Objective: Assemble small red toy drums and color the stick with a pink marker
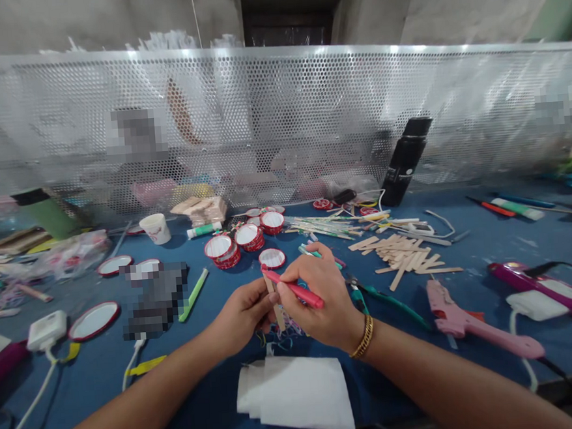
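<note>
My left hand [244,312] is closed round a flat wooden craft stick [273,299], held upright over the blue table [96,371]. My right hand [318,294] grips a red marker pen [296,291], with its tip against the upper end of the stick. A gold bracelet [363,337] sits on my right wrist. Loose coloured threads [279,336] lie under both hands. White folded paper [296,393] lies just in front of me.
A pile of wooden sticks [406,255] and a pink glue gun [465,323] lie to the right. Red-rimmed round lids [241,240] stand behind my hands. A green pen [193,294], oval mirrors [93,321], a white cup [156,228], a black bottle [404,160] and a perforated metal screen [279,110] are around.
</note>
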Demonstrator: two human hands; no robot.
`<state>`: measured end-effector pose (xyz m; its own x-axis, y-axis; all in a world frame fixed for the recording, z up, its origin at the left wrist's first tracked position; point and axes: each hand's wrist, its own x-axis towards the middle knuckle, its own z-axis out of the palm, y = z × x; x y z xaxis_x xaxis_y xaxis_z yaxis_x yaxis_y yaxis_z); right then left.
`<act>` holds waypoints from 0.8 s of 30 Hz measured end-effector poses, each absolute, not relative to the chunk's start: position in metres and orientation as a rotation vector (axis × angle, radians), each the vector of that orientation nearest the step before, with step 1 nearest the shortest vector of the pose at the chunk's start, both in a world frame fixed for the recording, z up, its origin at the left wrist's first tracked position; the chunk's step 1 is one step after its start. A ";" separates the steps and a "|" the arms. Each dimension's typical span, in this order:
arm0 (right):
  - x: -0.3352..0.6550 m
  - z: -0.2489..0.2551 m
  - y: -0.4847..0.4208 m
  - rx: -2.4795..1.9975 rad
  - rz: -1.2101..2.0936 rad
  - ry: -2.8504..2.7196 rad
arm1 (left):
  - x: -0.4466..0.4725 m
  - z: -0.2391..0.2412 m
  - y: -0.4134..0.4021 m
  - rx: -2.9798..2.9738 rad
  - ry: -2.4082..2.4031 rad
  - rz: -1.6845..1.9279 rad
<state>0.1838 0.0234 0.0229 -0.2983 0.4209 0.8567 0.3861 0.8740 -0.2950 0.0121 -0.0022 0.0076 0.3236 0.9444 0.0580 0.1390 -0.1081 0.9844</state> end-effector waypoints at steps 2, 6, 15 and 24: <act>0.183 0.023 0.023 -0.611 0.042 -1.920 | 0.011 0.006 -0.002 1.539 1.045 0.940; 0.184 0.024 0.024 -0.623 0.031 -1.898 | 0.011 0.005 -0.002 1.573 1.050 0.935; 0.185 0.026 0.025 -0.648 0.038 -1.878 | 0.013 0.010 -0.002 1.543 1.065 0.930; 0.185 0.025 0.022 -0.600 0.036 -1.886 | 0.012 0.009 -0.002 1.578 1.052 0.931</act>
<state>0.1847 0.0221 0.0248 -0.2691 0.4204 0.8665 0.3872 0.8710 -0.3024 0.0117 -0.0023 0.0087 0.3301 0.9412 0.0721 0.1862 -0.1398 0.9725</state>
